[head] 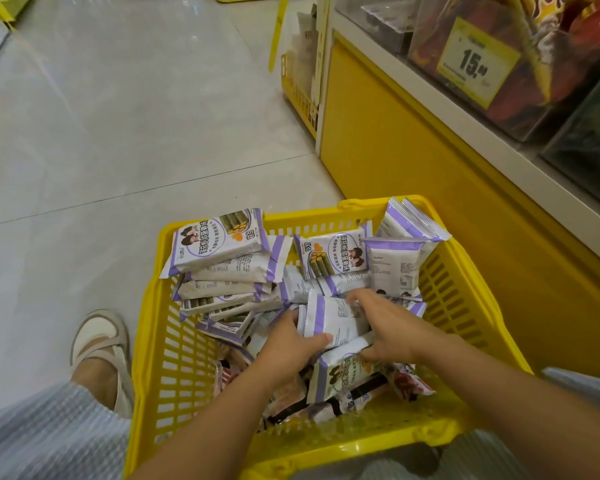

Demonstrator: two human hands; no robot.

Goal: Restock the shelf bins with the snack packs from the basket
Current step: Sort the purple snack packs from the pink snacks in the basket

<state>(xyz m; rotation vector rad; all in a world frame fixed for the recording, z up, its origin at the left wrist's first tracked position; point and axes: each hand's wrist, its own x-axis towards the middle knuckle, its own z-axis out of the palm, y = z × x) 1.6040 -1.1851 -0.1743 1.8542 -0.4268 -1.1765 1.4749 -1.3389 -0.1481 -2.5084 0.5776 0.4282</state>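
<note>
Both hands are down in the basket [482,271] right now, and I'd say I'm gathering a bunch at once rather than going pack by pack. Left hand [291,344] is curled around the left edge of a white-and-purple pack [329,320], thumb on top, and the right hand [388,327] is clamped on its right side with fingers spread over the top and the thumb tucking under toward another pack [340,375] below. So the pack's squeezed between the two hands, still inside the basket, not lifted clear yet.

The rest of the packs are stacked loosely, a pile [222,271] leaning on the far-left wall and a few standing against the far-right corner, probably just from being dumped in. Some reddish packs [409,379] sit underneath near the bottom.

The basket's parked on the floor [118,133] right beside the yellow shelf base [430,168], which makes sense: short reach up to the clear bins [499,81] above. Can't tell which bin these belong in.
</note>
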